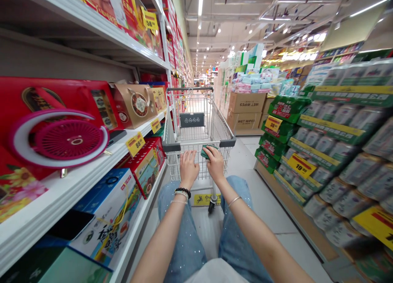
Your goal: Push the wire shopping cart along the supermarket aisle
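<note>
A wire shopping cart (222, 119) with grey plastic corners stands right in front of my knees. My left hand (189, 169) is at the near end of the cart, fingers stretched out and lying against or just before the wires; nothing shows in it. Beside it, my right hand (215, 165) has its fingers bent over a small dark green cloth (205, 153) close to the cart's near rim. Part of the cloth is covered by the fingers. A grey sign panel (192, 120) hangs inside the cart.
On the left, a white shelf (116, 150) carries gift boxes and a pink ring-shaped fan (75, 139). To the right are stacked can packs (325, 152) and green packs (281, 123). Wet wipes cartons (245, 119) stand farther ahead. A caster wheel (211, 205) rests between my legs.
</note>
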`<act>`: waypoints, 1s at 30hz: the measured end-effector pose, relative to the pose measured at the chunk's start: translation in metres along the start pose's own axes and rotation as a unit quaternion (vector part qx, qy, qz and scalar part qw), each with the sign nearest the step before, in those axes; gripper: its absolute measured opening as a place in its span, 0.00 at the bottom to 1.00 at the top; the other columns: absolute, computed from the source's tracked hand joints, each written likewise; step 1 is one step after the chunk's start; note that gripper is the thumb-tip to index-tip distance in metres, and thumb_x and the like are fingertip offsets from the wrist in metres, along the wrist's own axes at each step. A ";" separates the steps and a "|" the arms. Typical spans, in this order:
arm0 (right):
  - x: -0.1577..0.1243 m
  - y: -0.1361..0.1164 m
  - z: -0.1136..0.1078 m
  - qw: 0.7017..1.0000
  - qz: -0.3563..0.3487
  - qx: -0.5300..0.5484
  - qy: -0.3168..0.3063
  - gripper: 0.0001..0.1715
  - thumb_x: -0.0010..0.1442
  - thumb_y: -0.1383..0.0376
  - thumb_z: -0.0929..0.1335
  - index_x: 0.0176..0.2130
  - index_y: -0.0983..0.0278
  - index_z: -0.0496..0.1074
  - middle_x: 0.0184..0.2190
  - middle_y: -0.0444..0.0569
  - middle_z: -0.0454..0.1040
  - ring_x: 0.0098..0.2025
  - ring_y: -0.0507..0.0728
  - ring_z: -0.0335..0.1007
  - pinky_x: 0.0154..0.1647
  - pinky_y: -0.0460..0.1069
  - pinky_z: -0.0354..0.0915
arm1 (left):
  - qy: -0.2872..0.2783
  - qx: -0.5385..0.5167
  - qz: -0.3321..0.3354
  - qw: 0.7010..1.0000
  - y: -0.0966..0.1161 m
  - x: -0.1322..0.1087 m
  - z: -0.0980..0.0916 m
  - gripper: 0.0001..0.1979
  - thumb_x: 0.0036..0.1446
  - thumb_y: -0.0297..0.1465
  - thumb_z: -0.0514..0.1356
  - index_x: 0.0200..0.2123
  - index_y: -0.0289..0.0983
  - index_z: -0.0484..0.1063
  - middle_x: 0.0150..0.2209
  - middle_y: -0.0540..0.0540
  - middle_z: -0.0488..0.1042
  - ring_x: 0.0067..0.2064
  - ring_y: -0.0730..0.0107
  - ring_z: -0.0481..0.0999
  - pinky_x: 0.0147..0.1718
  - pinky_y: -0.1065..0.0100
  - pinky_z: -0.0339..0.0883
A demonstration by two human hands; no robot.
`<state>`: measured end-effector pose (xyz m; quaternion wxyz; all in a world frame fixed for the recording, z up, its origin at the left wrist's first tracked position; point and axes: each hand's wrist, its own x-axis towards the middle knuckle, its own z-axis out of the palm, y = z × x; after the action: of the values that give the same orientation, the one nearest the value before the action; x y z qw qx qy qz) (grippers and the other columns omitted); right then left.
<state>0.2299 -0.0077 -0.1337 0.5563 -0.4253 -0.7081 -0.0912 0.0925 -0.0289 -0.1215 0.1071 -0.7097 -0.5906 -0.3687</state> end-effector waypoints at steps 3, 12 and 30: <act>-0.004 0.007 0.001 1.000 -0.018 0.001 -0.020 0.39 0.48 0.82 0.59 0.54 0.60 0.73 0.55 0.50 0.73 0.61 0.59 0.63 0.63 0.58 0.61 | -0.004 -0.002 -0.005 1.000 0.000 0.000 0.000 0.31 0.51 0.23 0.54 0.61 0.37 0.64 0.62 0.41 0.68 0.67 0.53 0.59 0.68 0.46 0.48; -0.065 0.070 -0.037 0.988 -0.095 -0.013 -0.118 0.37 0.52 0.80 0.59 0.55 0.58 0.73 0.55 0.48 0.74 0.60 0.57 0.65 0.59 0.56 0.68 | -0.026 -0.004 0.013 1.000 0.016 -0.051 0.028 0.32 0.50 0.20 0.52 0.60 0.37 0.64 0.63 0.40 0.65 0.67 0.56 0.59 0.67 0.48 0.51; -0.040 0.104 -0.041 0.995 -0.080 -0.031 -0.047 0.39 0.53 0.83 0.57 0.58 0.59 0.70 0.57 0.48 0.72 0.66 0.57 0.58 0.66 0.59 0.60 | -0.085 0.042 0.005 0.995 0.038 -0.030 0.056 0.30 0.51 0.23 0.54 0.60 0.36 0.66 0.58 0.39 0.70 0.62 0.53 0.64 0.67 0.46 0.46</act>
<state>0.3330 0.0123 -0.1896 0.4996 -0.3884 -0.7621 -0.1367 0.1487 -0.0290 -0.1694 0.0882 -0.7365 -0.6091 -0.2808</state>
